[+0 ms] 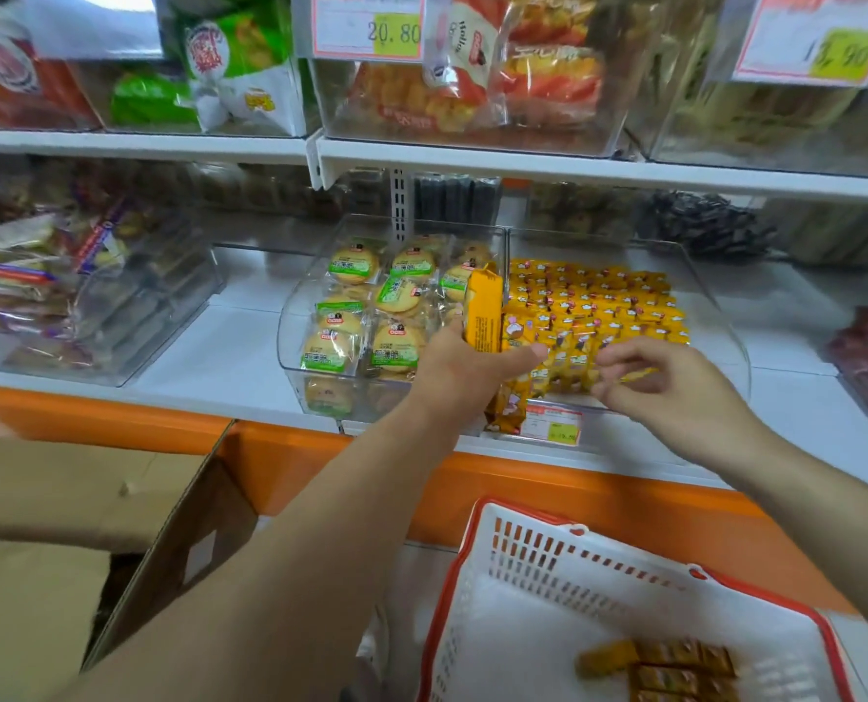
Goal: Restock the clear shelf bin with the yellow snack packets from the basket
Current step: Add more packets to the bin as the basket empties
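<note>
Nearest the lens we find the left forearm, running up from the bottom edge to the left hand (465,364) at the shelf.

By size, we list the rest as follows:

1. The white shelf (219,347), with an orange front strip, spans the view and carries rows of clear bins.
2. An open cardboard box (67,499) stands at lower left, below the shelf.
3. The basket (523,575), white mesh with a red rim, sits at lower right. A few basket packets (675,666) lie flat in its near corner.
4. The clear shelf bin (743,357) rests on the shelf, right of centre. The yellow snack packets (599,306) fill its left and middle part in tight rows.
5. The biscuit bin (361,316) stands touching its left side and holds round biscuits in green-labelled wrappers.
6. The left hand grips a held stack (482,309) of yellow packets. The stack stands upright at the front left corner of the clear shelf bin, with the thumb across its near face.
7. The right hand (675,385) hovers over the front of the same bin with its fingers loosely curled. Blur prevents us from telling whether it pinches a packet.
8. A price label (553,423) is fixed to the bin's front edge.
</note>
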